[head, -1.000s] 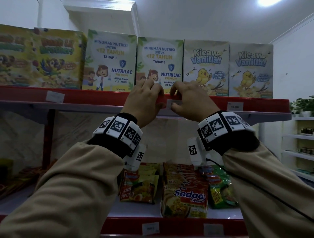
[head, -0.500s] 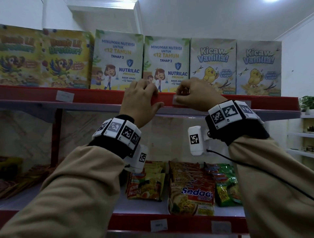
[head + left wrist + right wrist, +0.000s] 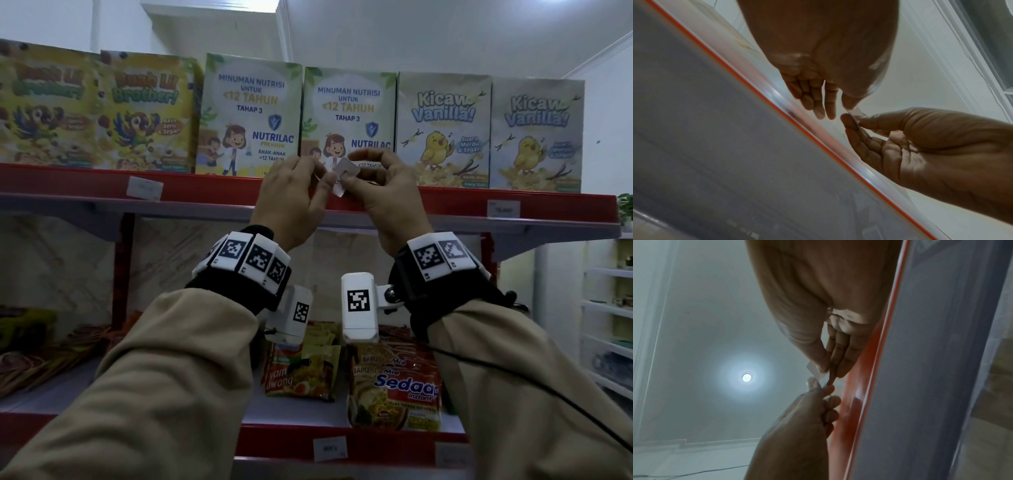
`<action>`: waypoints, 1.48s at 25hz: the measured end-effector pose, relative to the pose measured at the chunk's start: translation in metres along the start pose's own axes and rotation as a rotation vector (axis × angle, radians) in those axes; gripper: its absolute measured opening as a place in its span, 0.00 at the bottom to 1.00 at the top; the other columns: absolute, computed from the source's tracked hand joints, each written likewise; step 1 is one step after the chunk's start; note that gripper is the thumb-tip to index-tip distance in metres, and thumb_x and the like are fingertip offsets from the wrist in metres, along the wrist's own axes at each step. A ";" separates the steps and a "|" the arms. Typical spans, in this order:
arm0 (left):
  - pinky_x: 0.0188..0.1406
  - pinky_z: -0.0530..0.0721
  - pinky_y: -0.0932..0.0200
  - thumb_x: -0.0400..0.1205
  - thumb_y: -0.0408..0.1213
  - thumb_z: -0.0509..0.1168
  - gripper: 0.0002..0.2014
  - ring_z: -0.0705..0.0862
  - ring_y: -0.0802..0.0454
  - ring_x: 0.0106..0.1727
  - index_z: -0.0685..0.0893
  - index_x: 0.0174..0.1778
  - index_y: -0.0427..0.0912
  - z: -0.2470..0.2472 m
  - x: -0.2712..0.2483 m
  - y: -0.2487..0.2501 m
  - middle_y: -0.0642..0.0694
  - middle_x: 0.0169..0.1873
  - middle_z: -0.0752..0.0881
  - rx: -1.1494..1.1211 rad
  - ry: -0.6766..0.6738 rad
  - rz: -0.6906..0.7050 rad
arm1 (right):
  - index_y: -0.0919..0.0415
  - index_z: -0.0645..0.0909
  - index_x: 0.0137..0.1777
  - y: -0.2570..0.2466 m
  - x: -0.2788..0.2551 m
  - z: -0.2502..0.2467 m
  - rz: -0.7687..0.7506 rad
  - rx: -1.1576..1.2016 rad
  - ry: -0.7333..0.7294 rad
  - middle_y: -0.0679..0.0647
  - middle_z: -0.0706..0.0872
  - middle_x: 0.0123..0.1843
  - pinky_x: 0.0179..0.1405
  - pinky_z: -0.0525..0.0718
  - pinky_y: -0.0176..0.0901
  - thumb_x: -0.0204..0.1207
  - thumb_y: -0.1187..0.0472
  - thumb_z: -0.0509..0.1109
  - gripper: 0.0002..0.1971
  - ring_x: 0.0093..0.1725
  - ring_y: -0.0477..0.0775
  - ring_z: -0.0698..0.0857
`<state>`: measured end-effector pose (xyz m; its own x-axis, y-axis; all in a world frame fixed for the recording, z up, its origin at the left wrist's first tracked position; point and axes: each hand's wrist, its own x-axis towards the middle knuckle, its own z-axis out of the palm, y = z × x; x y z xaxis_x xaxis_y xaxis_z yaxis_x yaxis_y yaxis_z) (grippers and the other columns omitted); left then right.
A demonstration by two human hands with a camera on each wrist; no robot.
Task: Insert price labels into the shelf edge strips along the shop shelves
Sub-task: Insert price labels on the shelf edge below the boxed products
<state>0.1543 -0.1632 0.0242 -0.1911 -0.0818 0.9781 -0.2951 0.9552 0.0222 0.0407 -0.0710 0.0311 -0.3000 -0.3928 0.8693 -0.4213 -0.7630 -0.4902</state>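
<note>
A small white price label (image 3: 346,170) is held just above and in front of the red shelf edge strip (image 3: 205,186) of the upper shelf. My left hand (image 3: 325,176) pinches its left end, and my right hand (image 3: 363,171) pinches its right end between thumb and fingers. In the left wrist view the label (image 3: 857,112) shows edge-on between my left thumb and the right hand (image 3: 853,121), close to the strip (image 3: 797,123). The right wrist view shows the same pinch on the label (image 3: 813,369) beside the strip (image 3: 857,386).
Two labels sit in the upper strip, one at the left (image 3: 144,187) and one at the right (image 3: 503,208). Cereal and Nutrilac boxes (image 3: 346,113) stand on the upper shelf. Noodle packs (image 3: 394,387) lie below, and the lower strip holds a label (image 3: 329,448).
Both hands have come off the red strip and lifted slightly. The label, earlier pressed against the strip, is now held free between them in front of the Nutrilac box.
</note>
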 end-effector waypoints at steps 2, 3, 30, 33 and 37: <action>0.51 0.69 0.55 0.84 0.41 0.60 0.10 0.75 0.44 0.52 0.80 0.53 0.37 0.000 0.000 -0.001 0.41 0.48 0.80 0.039 -0.015 0.018 | 0.66 0.78 0.57 0.003 -0.002 0.002 -0.034 -0.044 0.017 0.68 0.86 0.48 0.47 0.89 0.51 0.74 0.74 0.71 0.13 0.45 0.58 0.87; 0.51 0.69 0.55 0.84 0.41 0.61 0.10 0.74 0.43 0.52 0.80 0.52 0.37 0.001 -0.001 -0.002 0.40 0.49 0.80 0.066 -0.024 0.028 | 0.65 0.79 0.56 0.003 -0.002 0.002 -0.064 -0.123 0.017 0.67 0.86 0.49 0.48 0.89 0.53 0.74 0.72 0.71 0.11 0.45 0.58 0.87; 0.54 0.75 0.49 0.78 0.42 0.70 0.12 0.75 0.45 0.52 0.81 0.55 0.43 -0.040 0.000 -0.050 0.47 0.46 0.75 0.135 -0.091 0.003 | 0.51 0.85 0.47 -0.002 0.037 0.030 -0.273 -0.842 -0.333 0.47 0.87 0.44 0.49 0.79 0.30 0.74 0.61 0.74 0.05 0.43 0.41 0.84; 0.56 0.75 0.48 0.78 0.43 0.70 0.12 0.75 0.44 0.54 0.82 0.53 0.43 -0.039 0.000 -0.051 0.43 0.49 0.77 0.129 -0.108 -0.024 | 0.49 0.85 0.45 -0.004 0.036 0.027 -0.270 -0.929 -0.330 0.42 0.82 0.38 0.36 0.71 0.26 0.74 0.56 0.75 0.03 0.35 0.35 0.77; 0.56 0.76 0.50 0.78 0.46 0.70 0.12 0.76 0.45 0.53 0.84 0.53 0.43 -0.041 -0.001 -0.049 0.47 0.46 0.74 0.118 -0.101 -0.026 | 0.51 0.86 0.47 -0.005 0.034 0.025 -0.249 -0.990 -0.371 0.39 0.75 0.33 0.31 0.68 0.29 0.74 0.55 0.74 0.04 0.32 0.37 0.73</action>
<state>0.2076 -0.1985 0.0302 -0.2734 -0.1403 0.9516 -0.4084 0.9127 0.0173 0.0544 -0.0934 0.0646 0.0968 -0.5419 0.8349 -0.9877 -0.1560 0.0133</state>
